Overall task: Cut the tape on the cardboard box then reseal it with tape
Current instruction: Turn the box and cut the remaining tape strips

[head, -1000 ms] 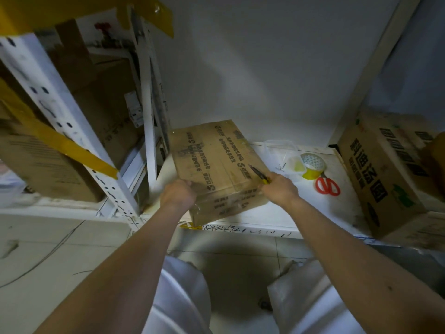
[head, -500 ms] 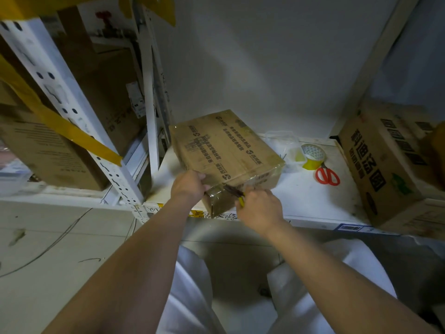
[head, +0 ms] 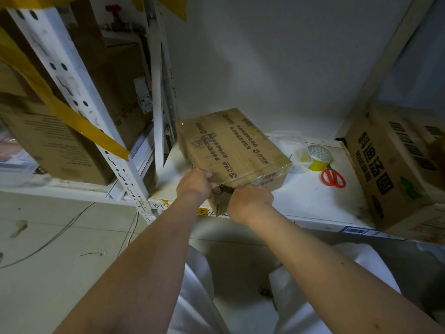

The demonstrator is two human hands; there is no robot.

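Note:
A taped brown cardboard box (head: 231, 147) lies on the white shelf (head: 310, 198), turned so one corner points toward me and overhangs the front edge. My left hand (head: 195, 184) grips the box's near left edge. My right hand (head: 250, 201) is curled round a utility knife whose dark blade (head: 226, 188) lies against the near corner of the box; the handle is hidden in my fist. A yellow roll of tape (head: 319, 156) sits on the shelf behind the box to the right.
Red-handled scissors (head: 333, 178) lie beside the tape, near a clear plastic container (head: 289, 141). A large printed carton (head: 395, 162) stands at the shelf's right end. White perforated uprights (head: 72, 92) and more cartons fill the left. Tiled floor lies below.
The box has been turned so its corner faces me. My right hand has moved the knife from the box's right side to the near corner, close to my left hand.

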